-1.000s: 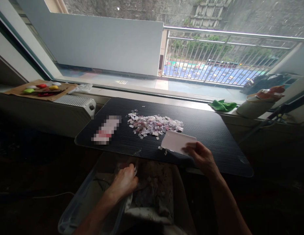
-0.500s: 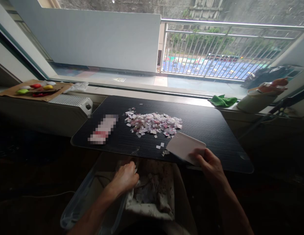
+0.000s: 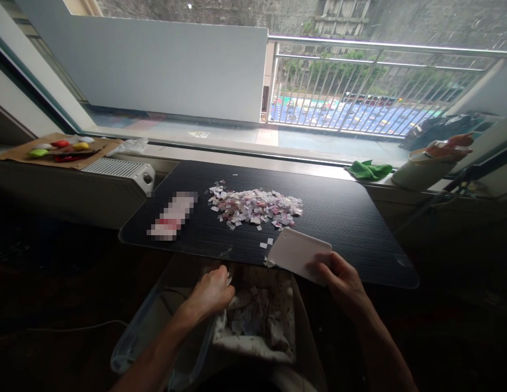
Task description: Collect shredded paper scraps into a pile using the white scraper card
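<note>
My right hand (image 3: 345, 280) is closed round a flat white plastic scraper (image 3: 300, 250). The scraper slants over the table's near edge, its left corner by a few loose paper squares (image 3: 266, 243). Farther back on the dark table (image 3: 338, 207) lies a heap of small pale and pinkish paper squares (image 3: 255, 204). My left hand (image 3: 214, 291) is closed below the table edge, at the left side of a whitish box (image 3: 253, 351). A bit of something pale shows at its fingertips, too small to name. Paper scraps (image 3: 253, 316) lie inside the box.
A clear plastic bin (image 3: 122, 348) stands left of the box, under my left forearm. A blurred-out pale and red item (image 3: 171, 218) lies on the table's left. Behind are a green cloth (image 3: 368, 170), a pale bucket (image 3: 420, 169), a heater (image 3: 118, 171) and a cardboard piece (image 3: 16, 154).
My right hand has drawn the scraper left and nearer, over some loose squares. My left hand, the box and the bin have shifted slightly right. The paper heap looks the same.
</note>
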Demonstrator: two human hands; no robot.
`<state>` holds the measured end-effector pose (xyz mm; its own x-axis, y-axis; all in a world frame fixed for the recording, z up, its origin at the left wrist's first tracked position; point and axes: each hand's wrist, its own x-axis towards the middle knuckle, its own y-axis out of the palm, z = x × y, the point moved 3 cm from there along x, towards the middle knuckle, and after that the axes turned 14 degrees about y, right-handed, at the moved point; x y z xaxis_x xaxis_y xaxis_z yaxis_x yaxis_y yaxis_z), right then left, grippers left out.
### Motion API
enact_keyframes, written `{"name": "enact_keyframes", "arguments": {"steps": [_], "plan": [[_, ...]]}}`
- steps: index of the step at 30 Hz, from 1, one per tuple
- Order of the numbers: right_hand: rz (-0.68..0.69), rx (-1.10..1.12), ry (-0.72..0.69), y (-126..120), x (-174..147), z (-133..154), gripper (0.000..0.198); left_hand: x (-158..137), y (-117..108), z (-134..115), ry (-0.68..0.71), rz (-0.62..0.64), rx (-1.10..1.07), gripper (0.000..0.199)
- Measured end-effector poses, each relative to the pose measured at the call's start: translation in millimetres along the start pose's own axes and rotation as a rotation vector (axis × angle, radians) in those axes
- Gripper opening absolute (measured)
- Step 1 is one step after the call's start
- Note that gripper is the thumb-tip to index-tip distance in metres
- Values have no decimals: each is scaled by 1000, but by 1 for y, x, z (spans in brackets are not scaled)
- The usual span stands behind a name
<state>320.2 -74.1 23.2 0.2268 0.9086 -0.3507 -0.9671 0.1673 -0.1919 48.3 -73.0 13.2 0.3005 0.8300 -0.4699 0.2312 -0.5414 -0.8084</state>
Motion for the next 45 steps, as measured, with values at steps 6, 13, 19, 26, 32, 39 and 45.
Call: {"name": "enact_keyframes", "arguments": {"steps": [6, 13, 19, 26, 32, 39, 45], "plan": [[18, -36, -18, -1, -2, 2, 31, 0, 2, 3, 2, -14, -21, 10], [-144, -14, -96, -1, 21, 8, 31, -1, 1, 2, 19, -12, -24, 11], [-55, -92, -93, 13, 23, 16, 27, -3, -2, 2, -3, 0, -46, 13], [6, -62, -67, 17, 28, 16, 23, -1, 0, 9, -7, -26, -60, 14], [79, -165, -72, 26, 32, 18, 20, 0, 2, 11, -9, -44, -54, 14], [240, -217, -67, 28, 9, 22, 21, 0, 1, 11, -15, -38, -72, 11], [64, -232, -132, 8, -3, 17, 22, -1, 2, 10, -10, -43, -64, 12]]}}
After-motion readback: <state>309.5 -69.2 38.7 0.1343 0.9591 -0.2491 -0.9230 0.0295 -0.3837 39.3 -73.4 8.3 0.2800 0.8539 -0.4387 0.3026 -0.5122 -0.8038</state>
